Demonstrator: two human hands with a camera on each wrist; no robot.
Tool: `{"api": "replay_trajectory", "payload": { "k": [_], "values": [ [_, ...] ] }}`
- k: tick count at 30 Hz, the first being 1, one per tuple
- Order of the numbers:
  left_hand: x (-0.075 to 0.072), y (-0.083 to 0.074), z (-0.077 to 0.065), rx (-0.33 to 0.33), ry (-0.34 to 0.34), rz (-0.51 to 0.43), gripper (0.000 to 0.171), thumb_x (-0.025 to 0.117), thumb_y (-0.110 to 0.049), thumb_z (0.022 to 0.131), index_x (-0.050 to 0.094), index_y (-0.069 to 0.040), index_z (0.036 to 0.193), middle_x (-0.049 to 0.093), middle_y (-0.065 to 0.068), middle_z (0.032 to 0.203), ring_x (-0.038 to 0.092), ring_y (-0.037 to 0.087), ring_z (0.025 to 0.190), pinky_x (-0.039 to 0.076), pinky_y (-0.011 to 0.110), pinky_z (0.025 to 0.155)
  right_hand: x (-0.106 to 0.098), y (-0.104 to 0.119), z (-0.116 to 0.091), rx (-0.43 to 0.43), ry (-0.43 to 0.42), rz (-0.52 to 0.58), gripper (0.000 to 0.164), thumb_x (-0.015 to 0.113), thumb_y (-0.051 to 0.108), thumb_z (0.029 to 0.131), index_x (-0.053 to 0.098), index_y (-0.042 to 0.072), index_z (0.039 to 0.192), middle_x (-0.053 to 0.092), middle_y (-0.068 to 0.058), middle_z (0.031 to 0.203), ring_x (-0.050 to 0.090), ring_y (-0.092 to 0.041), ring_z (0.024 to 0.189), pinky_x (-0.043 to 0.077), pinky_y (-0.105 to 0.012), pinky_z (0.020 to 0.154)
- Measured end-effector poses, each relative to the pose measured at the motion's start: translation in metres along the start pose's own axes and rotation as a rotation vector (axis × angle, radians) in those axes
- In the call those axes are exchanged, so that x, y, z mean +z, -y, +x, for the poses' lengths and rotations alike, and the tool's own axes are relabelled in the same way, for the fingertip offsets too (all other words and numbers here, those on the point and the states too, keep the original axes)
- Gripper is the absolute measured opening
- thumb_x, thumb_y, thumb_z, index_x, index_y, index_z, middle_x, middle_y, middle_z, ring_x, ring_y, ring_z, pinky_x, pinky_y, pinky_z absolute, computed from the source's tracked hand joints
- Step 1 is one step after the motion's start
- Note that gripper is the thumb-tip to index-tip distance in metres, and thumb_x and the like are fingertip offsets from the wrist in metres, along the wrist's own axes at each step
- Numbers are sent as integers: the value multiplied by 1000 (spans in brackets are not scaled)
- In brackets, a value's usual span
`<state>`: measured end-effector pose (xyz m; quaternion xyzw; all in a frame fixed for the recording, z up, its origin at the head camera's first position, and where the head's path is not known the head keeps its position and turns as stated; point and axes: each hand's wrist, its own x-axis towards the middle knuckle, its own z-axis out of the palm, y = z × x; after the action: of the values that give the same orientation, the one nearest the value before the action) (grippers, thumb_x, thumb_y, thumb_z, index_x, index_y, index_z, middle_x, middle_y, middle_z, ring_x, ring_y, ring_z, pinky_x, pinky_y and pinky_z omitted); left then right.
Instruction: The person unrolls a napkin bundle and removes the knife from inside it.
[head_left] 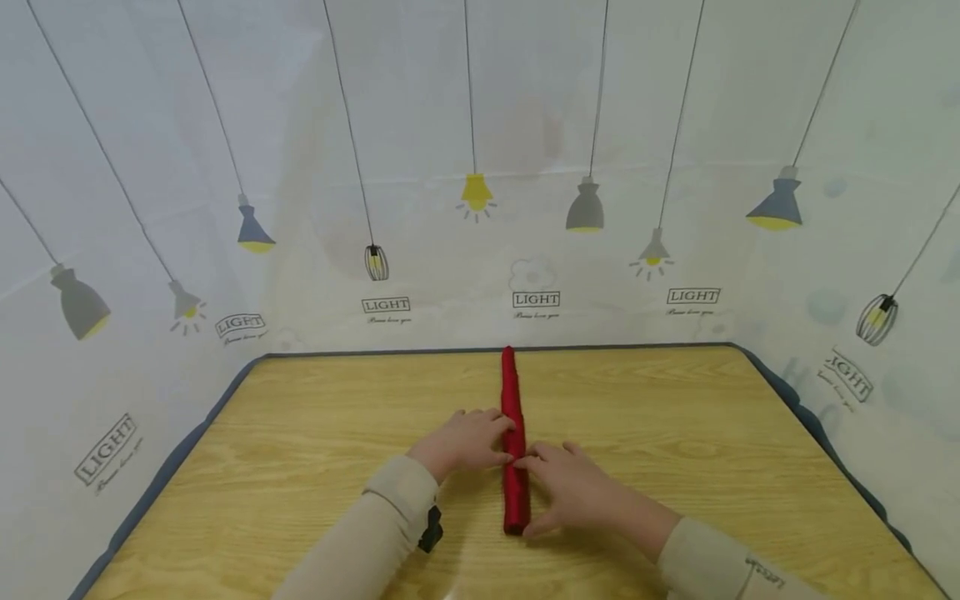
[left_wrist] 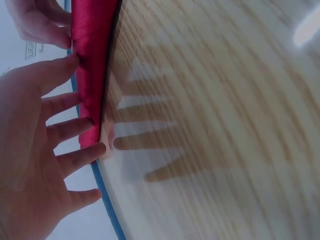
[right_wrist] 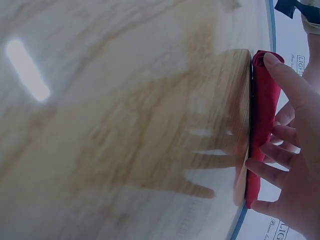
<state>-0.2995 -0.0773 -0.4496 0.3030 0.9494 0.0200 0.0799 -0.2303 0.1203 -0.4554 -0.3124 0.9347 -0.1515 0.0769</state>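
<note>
A red roll (head_left: 516, 440) of cloth lies lengthwise on the wooden table (head_left: 337, 408), running from the far edge toward the near side. The left hand (head_left: 468, 439) is at its left, fingers spread and fairly straight, the thumb and some fingertips touching the cloth. The right hand (head_left: 573, 487) is on the right and a little nearer — also open, its thumb at the roll's near end and its other fingers spread along the side. Neither hand closes around it. Beyond the table, the pale wall (head_left: 442, 108) carries printed lamps (head_left: 587, 207) — grey, blue and yellow.
</note>
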Motion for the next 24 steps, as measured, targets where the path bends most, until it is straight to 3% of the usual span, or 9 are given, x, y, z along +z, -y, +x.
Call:
{"api": "replay_trajectory", "payload": {
  "k": [14, 24],
  "values": [
    [2, 0, 2, 5, 0, -10, 50, 60, -47, 93, 56, -21, 135, 52, -1, 136, 51, 20, 124, 37, 52, 104, 5, -7, 5, -24, -21, -14, 82, 79, 67, 63, 57, 17, 124, 52, 5, 123, 48, -18, 122, 26, -63, 105],
    [6, -4, 1, 16, -5, -25, 60, 56, -56, 92, 53, -19, 139, 48, 0, 142, 52, 22, 123, 42, 47, 100, 3, -16, 5, -58, -1, 7, 74, 79, 67, 63, 54, 22, 115, 49, 8, 116, 49, -17, 117, 31, -63, 102]
  ]
}}
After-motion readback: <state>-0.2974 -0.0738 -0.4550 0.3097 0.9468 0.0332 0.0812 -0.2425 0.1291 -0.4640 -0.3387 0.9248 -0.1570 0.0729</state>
